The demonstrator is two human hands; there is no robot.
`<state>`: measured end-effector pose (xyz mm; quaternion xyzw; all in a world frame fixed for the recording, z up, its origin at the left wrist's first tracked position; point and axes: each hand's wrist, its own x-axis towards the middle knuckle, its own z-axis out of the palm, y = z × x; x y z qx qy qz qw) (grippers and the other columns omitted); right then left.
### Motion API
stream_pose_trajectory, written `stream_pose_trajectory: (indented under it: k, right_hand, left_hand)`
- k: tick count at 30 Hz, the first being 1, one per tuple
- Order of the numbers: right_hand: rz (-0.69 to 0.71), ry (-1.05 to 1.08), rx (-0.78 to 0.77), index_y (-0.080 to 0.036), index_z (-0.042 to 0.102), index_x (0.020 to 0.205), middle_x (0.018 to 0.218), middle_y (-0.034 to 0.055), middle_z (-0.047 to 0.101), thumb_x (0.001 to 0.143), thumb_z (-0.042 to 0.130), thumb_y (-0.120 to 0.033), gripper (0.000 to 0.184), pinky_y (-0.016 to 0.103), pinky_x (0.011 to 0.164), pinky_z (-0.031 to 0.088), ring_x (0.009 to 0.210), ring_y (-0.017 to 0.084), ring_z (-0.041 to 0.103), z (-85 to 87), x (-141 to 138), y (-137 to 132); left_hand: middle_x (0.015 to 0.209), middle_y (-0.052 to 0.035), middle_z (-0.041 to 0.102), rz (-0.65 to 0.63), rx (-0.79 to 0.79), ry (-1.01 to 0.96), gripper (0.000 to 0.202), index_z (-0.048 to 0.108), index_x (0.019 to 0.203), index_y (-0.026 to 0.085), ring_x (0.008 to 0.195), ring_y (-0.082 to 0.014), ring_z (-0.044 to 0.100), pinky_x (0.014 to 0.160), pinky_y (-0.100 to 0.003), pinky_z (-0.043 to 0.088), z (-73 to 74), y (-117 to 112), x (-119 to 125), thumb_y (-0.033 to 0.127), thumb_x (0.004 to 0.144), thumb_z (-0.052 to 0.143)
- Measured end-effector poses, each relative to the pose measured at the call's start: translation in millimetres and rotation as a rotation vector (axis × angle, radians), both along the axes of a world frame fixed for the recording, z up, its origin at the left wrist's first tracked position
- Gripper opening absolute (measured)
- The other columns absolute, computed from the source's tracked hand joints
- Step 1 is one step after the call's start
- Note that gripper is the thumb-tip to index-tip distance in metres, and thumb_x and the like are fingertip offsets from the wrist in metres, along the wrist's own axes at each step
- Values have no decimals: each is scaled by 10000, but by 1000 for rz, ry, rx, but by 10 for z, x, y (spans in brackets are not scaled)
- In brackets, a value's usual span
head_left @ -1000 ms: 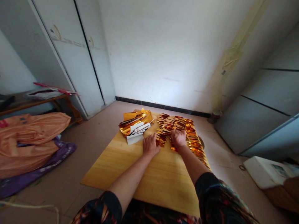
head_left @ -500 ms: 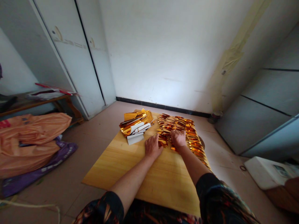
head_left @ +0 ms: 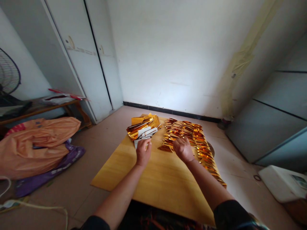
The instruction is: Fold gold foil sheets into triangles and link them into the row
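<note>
A yellow wooden board lies on the floor in front of me. At its far left sits a loose pile of gold foil sheets with white backs. My left hand rests at the near edge of that pile, fingers curled on a white-backed sheet. Rows of folded gold foil pieces cover the board's far right and right edge. My right hand lies among them, fingers bent down beside one folded piece; whether it holds anything is hidden.
An orange plastic bag over a purple one lies at left, by a low wooden bench and a fan. White cupboard doors stand behind. A white box sits at right. A cord runs over the near-left floor.
My left hand has left the folded pieces and moved left to the sheet pile. My right hand has drawn back slightly toward me. The view has shifted left.
</note>
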<state>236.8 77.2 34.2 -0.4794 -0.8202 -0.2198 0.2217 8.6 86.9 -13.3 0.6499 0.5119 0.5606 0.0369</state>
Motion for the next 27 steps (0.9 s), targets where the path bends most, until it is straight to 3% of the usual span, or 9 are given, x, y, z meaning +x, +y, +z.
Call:
stream_pose_trajectory:
  k: [3,7,11,16,27]
  right_hand:
    - [165,-5,-67,-181,567,678,652,12,537,875,417,-123,254,290,683,251,634,134,424,-79,-172,-369]
    - [263,-24,-191,-193,551,701,671,16,549,904,375,-133,275,284,635,279,619,135,435,-333,-274,-721]
    - [221,3,-250,-193,535,710,688,16,565,915,384,-158,256,261,595,297,621,133,462,-528,-172,-826]
    - [156,49,-289,-191,540,706,692,16,559,907,385,-147,258,241,587,318,618,127,474,-570,-56,-865]
    - [125,83,-265,-181,550,710,699,15,555,904,390,-158,253,236,593,324,615,119,470,-592,-89,-877]
  left_hand:
    - [926,-62,668,184,-61,-63,233,667,949,187,885,-189,593,833,-306,470,108,177,-394,261,845,472]
    - [946,-84,670,276,-342,107,286,683,995,171,935,-219,578,841,-296,433,223,437,-651,283,802,505]
    - [880,-52,669,230,-501,268,281,701,889,190,848,-186,571,696,-239,394,284,575,-665,290,835,445]
    - [788,-43,664,246,-547,356,296,685,711,184,748,-174,564,604,-242,335,295,597,-632,284,828,432]
    - [713,-38,663,287,-472,139,260,648,643,164,700,-170,573,596,-235,352,298,540,-611,381,752,555]
